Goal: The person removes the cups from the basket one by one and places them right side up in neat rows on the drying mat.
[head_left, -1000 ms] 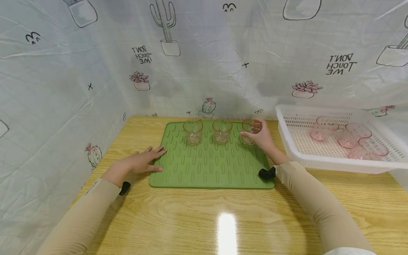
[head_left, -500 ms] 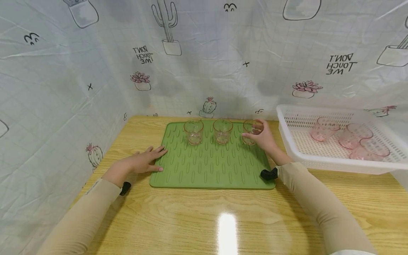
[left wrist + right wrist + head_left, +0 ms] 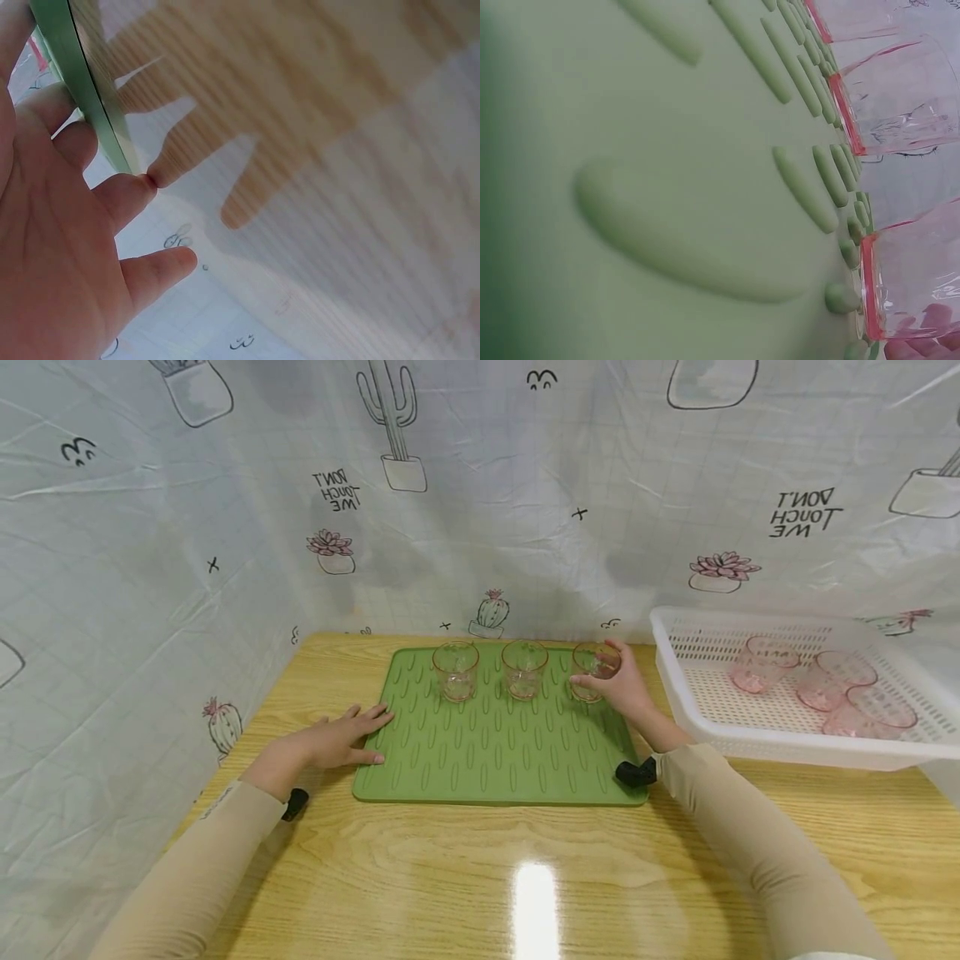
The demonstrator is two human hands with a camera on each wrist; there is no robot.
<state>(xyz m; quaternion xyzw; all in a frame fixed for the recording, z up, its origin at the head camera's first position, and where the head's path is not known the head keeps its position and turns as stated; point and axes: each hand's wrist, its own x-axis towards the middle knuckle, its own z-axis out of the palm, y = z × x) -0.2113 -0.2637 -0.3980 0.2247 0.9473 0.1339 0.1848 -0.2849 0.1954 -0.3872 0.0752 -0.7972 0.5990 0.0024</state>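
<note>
Three clear pink-tinted glasses with reddish rims stand in a row along the back of a green ribbed mat: a left glass, a middle glass and a right glass. My right hand grips the right glass from its right side, thumb in front and fingers behind. In the right wrist view, fingertips show at that glass, close over the mat. My left hand lies with spread fingers on the mat's left edge; in the left wrist view its fingers touch the mat edge.
A white perforated basket stands at the right with three more pink glasses in it, tipped or leaning. The wooden table extends in front. A patterned plastic sheet hangs behind and at the left.
Almost nothing moves. The view shifts very slightly; the right hand stays on the right glass and the left hand stays on the mat's edge.
</note>
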